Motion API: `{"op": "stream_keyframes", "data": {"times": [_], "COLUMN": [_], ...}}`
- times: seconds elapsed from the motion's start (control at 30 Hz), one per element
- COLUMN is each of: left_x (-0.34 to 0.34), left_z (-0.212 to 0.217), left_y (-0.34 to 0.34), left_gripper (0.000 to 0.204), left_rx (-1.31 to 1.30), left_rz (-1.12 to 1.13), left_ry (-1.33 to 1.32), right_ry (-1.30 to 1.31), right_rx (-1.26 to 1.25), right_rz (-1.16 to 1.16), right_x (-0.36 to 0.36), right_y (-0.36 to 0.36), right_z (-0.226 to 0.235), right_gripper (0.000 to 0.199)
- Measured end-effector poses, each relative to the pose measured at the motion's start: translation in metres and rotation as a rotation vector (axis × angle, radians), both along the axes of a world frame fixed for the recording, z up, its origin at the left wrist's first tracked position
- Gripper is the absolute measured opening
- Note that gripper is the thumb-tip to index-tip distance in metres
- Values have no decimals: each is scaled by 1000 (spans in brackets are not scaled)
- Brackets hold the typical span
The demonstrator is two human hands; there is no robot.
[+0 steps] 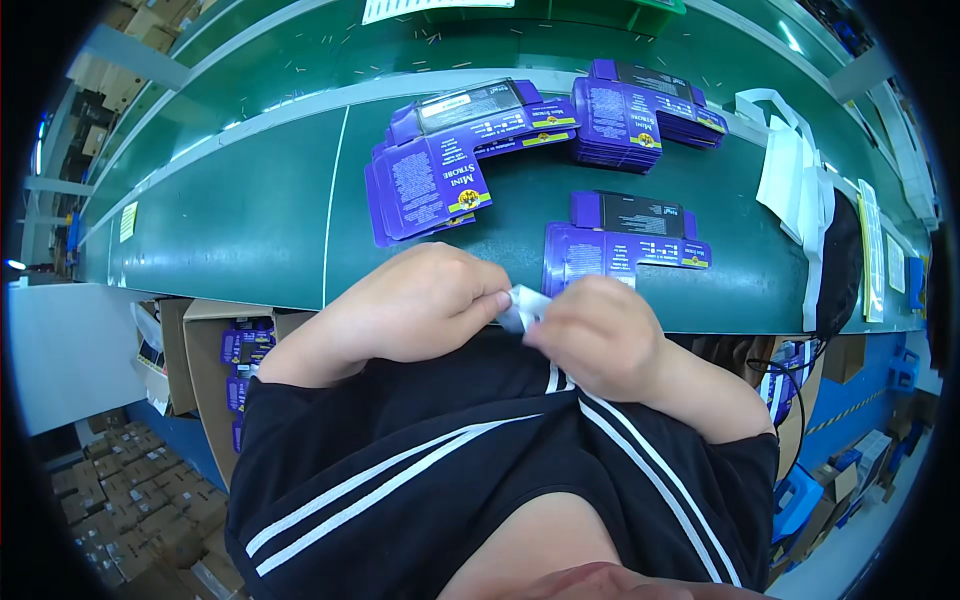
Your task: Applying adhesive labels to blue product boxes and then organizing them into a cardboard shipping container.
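Close in front of my chest, at the near edge of the green table [240, 250], both hands meet on a small white folded piece [527, 302]. Its kind is hard to make out, since fingers cover much of it. My left hand [435, 300] pinches its left end between thumb and fingertips. From the other side my right hand [600, 338] grips it, fingers curled. Just beyond the right hand lies a flat purple and black carton [630, 215], its lower part hidden by that hand. Farther off are a left stack of purple flattened cartons [410, 180] and a right stack [615, 110].
White straps with a white pouch [785, 175] and a black cloth item [843, 265] lie at the table's right. A green tray [640, 18] stands at the far side. Under the table, an open cardboard box [208, 365] holds more purple cartons.
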State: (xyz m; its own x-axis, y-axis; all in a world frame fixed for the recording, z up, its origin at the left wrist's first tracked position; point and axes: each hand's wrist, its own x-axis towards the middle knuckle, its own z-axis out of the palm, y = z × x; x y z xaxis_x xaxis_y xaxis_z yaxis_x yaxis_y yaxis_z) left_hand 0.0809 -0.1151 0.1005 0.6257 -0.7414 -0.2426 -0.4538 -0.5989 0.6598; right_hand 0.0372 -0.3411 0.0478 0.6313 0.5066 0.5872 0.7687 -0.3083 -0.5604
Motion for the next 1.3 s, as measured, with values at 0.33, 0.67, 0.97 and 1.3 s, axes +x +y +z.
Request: {"op": "stream_keyframes", "data": {"times": [0.33,0.67,0.97,1.3], "left_x": [2,31,24,24], "left_z": [-30,-89,-114,-115], "left_y": [-7,-84,-100,-98], "left_gripper": [21,37,49,52], "left_rx": [-144,-289,-142,-161], "left_rz": [-1,-186,-96,-86], "left_ry": [57,-270,-694,-663], "right_ry": [27,670,685,669], "right_rx": [236,742,391,289], "right_rz": [171,-600,-667,-707], "right_x": [-13,45,64,67], "right_y": [-57,-86,-74,-70], "right_z": [22,-23,-64,-66], "right_gripper": [10,54,48,43]}}
